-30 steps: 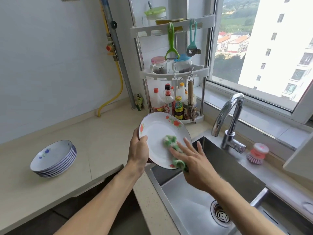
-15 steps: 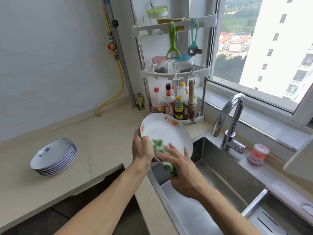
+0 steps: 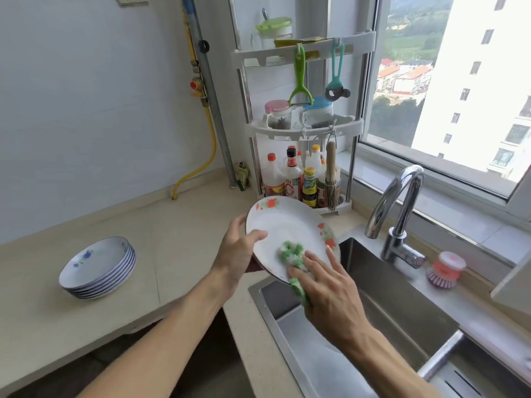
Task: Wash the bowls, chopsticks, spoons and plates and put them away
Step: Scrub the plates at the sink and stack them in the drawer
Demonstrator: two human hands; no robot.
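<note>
Cloth swept across the plate, plate turned in the grip

The green cloth (image 3: 291, 252) under the right hand (image 3: 330, 291) now sits low on the plate's (image 3: 283, 225) right side, back from the left edge it wiped half a second ago. The plate's flower print now sits at top left, and the left hand's (image 3: 238, 254) thumb reaches further onto its face.

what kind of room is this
A home kitchen, most likely in a high-rise flat: a steel sink with a faucet, a corner rack of sauce bottles, stacked plates on the counter.
</note>
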